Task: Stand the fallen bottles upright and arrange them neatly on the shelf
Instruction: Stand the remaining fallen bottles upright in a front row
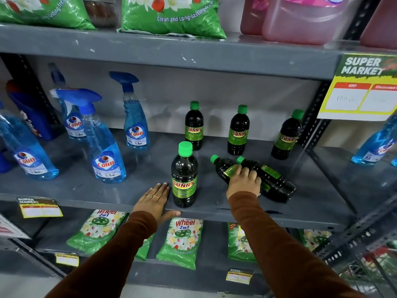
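**Head view: two dark bottles down, four standing**

Head camera, looking down onto a grey metal shelf (214, 209). Four dark plastic bottles with green screw caps and green-yellow "SUNNY" labels upright: one near the front edge (184, 175), three toward the back, at left (194, 126), middle (238, 131) and right (286, 136), well apart from one another. All filled almost to the neck with near-black liquid.

Two more of the same lying on their sides, touching along their length, caps pointing back-left: the nearer fallen bottle (223, 168) and the farther fallen bottle (268, 179). Same dark liquid inside.

Right hand (243, 182), brown sleeve to the wrist, laid over the nearer fallen bottle, fingers spread and curled across its label; whether closed into a full grip, cannot tell. Left hand (155, 201) flat on the shelf just beside the front upright bottle, fingers pressed together, thumb hooked over the front lip, two rings showing, holding nothing.

On the shelf's left part, clear spray bottles with blue triggers and "Colin" labels (107, 155), holding blue liquid. Below, green "Wheel 2in1" pouches (182, 239). Above, pink translucent jugs (300, 20) with pink liquid.
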